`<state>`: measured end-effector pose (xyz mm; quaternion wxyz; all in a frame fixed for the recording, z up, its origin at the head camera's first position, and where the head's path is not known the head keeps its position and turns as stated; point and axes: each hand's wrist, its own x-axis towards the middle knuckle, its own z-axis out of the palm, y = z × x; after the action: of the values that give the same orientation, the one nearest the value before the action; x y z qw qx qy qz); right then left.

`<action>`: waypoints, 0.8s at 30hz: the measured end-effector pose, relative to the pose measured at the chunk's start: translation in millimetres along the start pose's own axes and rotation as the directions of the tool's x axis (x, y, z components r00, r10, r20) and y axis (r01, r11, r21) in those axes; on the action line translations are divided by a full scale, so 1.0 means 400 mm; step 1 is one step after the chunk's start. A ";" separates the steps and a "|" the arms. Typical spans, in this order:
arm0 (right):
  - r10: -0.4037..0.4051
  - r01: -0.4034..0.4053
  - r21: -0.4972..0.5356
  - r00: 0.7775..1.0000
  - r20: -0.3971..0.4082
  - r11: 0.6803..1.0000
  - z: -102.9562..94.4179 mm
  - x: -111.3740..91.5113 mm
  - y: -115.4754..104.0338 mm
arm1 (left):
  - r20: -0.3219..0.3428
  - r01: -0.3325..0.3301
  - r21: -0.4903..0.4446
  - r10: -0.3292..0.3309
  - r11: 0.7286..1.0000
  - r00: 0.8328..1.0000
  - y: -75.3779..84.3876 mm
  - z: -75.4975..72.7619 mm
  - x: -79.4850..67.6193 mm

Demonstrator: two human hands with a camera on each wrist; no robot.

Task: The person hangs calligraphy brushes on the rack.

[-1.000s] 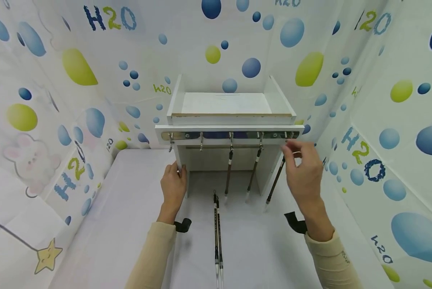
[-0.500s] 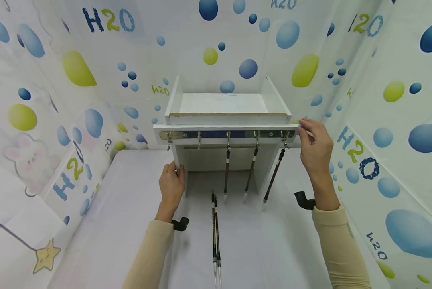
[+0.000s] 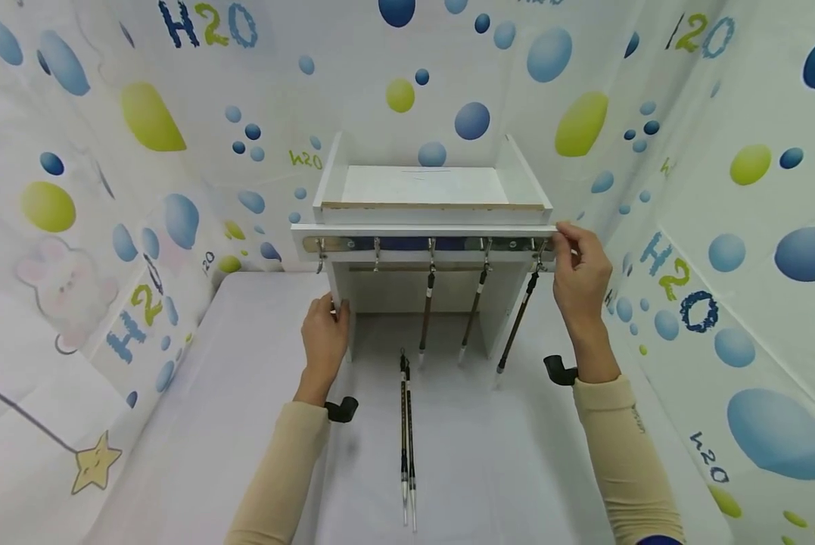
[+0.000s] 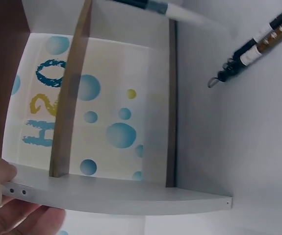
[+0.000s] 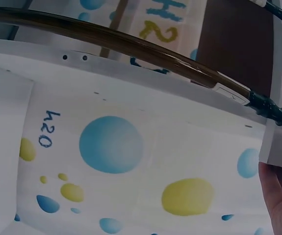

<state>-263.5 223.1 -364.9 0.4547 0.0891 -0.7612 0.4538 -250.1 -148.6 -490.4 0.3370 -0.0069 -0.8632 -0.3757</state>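
A white wooden shelf (image 3: 434, 215) stands on the table, with a hook rail (image 3: 393, 244) along its front board. My left hand (image 3: 325, 333) grips the shelf's left side panel (image 4: 131, 198), thumb on one face and fingers on the other. At the board's right end, my right hand (image 3: 582, 276) pinches the corner between thumb and fingers. Three calligraphy brushes hang by loops from the rail: one near the middle (image 3: 427, 314), one right of it (image 3: 474, 314), and one on the rightmost hook (image 3: 518, 322). The two left hooks hold nothing.
Two more calligraphy brushes (image 3: 408, 424) lie side by side on the white tabletop (image 3: 475, 454), in front of the shelf. Behind and at both sides hang white sheets (image 3: 257, 98) printed with bubbles and lettering.
My right hand has moved from the rightmost hook out to the board's right end and now holds it there. My left hand stays on the side panel.
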 end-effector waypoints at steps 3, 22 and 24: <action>0.001 -0.001 0.005 1.000 -0.007 1.000 0.007 0.000 0.003 | 0.015 0.017 -0.031 -0.017 0.999 1.000 0.001 -0.004 0.006; -0.003 0.003 -0.029 1.000 0.008 1.000 0.007 -0.005 -0.002 | 0.281 0.286 0.023 -0.280 0.958 0.918 0.044 0.061 -0.263; -0.003 0.003 -0.029 1.000 0.011 1.000 0.007 -0.005 -0.002 | 0.344 0.297 0.040 -0.292 0.954 0.892 0.047 0.074 -0.291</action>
<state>-263.5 220.1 -366.4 0.4525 0.0859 -0.7700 0.4415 -172.4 -87.7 -561.2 0.1191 0.0558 -0.8974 -0.4211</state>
